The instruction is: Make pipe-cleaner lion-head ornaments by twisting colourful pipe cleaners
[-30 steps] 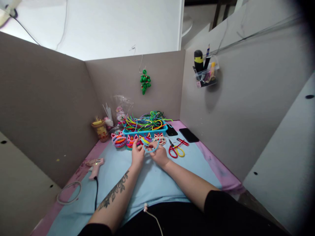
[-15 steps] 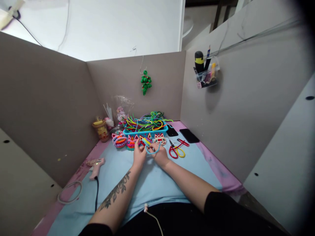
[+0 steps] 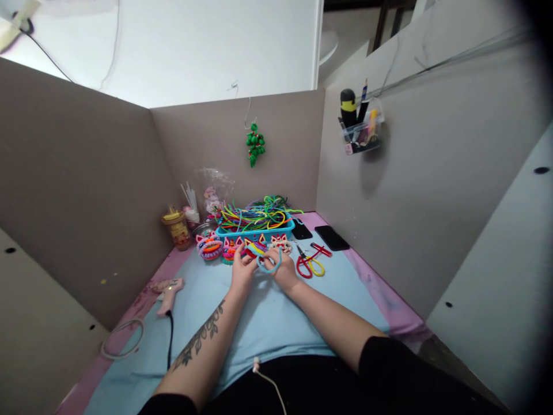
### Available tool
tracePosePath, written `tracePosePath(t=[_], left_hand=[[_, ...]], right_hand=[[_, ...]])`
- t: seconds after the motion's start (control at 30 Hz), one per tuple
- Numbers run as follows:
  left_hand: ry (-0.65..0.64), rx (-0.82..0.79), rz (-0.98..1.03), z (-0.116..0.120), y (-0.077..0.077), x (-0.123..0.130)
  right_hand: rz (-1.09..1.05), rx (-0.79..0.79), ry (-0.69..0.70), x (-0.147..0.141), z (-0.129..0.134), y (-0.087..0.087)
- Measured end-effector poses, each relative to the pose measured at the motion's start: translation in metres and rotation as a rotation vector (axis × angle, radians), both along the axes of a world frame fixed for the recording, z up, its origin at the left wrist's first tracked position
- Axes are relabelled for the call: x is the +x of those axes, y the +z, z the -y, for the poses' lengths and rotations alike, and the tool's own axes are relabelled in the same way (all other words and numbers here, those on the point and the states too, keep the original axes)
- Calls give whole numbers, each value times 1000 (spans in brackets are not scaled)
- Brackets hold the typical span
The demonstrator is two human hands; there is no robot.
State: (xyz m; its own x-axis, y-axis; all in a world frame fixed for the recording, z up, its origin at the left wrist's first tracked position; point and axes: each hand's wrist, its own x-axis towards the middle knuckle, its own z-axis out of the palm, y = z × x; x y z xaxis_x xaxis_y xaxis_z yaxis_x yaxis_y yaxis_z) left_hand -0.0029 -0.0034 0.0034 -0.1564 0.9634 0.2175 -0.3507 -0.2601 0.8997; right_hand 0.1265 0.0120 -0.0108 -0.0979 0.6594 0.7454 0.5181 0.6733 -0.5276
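My left hand is closed on the left side of a small striped pipe-cleaner piece in red, yellow and purple. From its right side my right hand pinches a light blue pipe cleaner, which bends in a loop below the fingers. Both hands are held close together just above the blue cloth. Fingers partly hide the piece and the spot where the blue stem meets it. Right behind the hands stand several colourful pipe-cleaner animal heads, such as a pink and orange one and a cream one.
A blue tray heaped with pipe cleaners is at the back. Red and yellow-handled scissors and a black phone lie to the right. On the left is a pink glue gun with its cord, behind it a yellow-lidded cup.
The striped piece has turned between my hands and shows more of its red and purple bands. The blue pipe cleaner's loop has shifted slightly. Both hands stay in nearly the same place.
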Motion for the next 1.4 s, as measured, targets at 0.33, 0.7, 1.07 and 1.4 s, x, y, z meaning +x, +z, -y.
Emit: tracePosePath(t=[0.33, 0.7, 1.07, 1.4], left_hand=[[55, 32, 27, -1, -1, 1], [86, 53, 22, -5, -4, -2], [15, 57, 14, -3, -3, 3], [-84, -59, 75, 1, 3, 1]], right_hand=[[7, 35, -77, 0, 2, 4], [-53, -62, -61, 0, 4, 4], [-774, -563, 320, -14, -4, 2], [-993, -772, 355, -12, -6, 3]])
